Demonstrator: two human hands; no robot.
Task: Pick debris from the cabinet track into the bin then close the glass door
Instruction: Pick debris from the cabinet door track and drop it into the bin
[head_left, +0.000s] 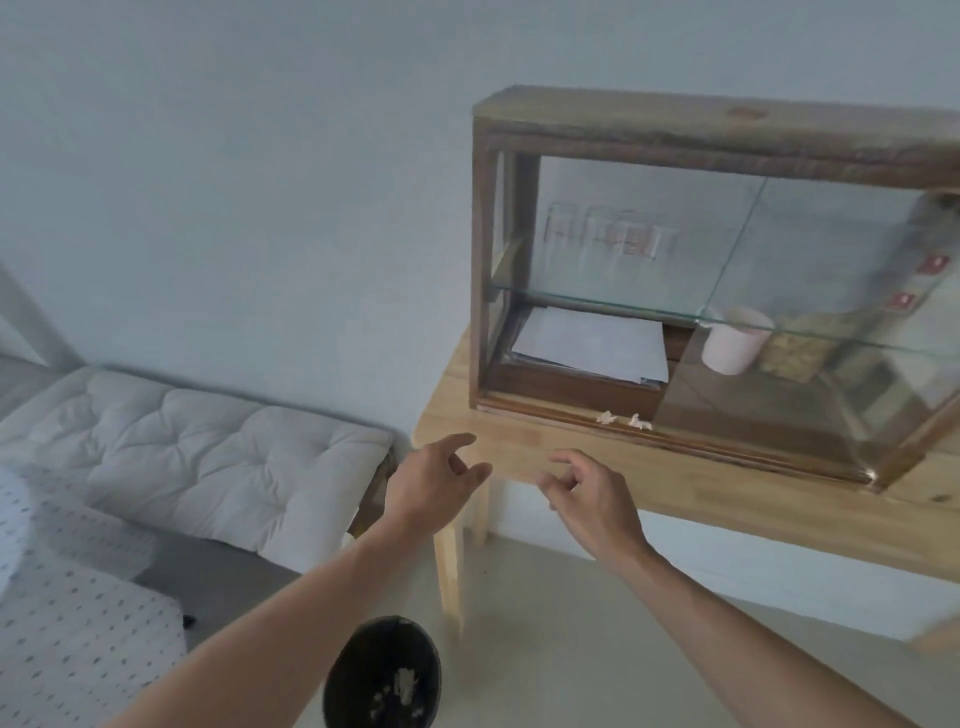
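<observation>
Two debris scraps (623, 419) are lying in the cabinet track (561, 413); the bin (382, 675) is holding pale bits; left hand (428, 486) and right hand (592, 499) are hovering, fingers apart, empty.

Two scraps (623, 419) in cabinet track (561, 410)

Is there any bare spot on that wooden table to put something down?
Yes: the table strip in front of the cabinet, near its left corner by both hands. The cabinet track is crowded with two debris bits.
</observation>
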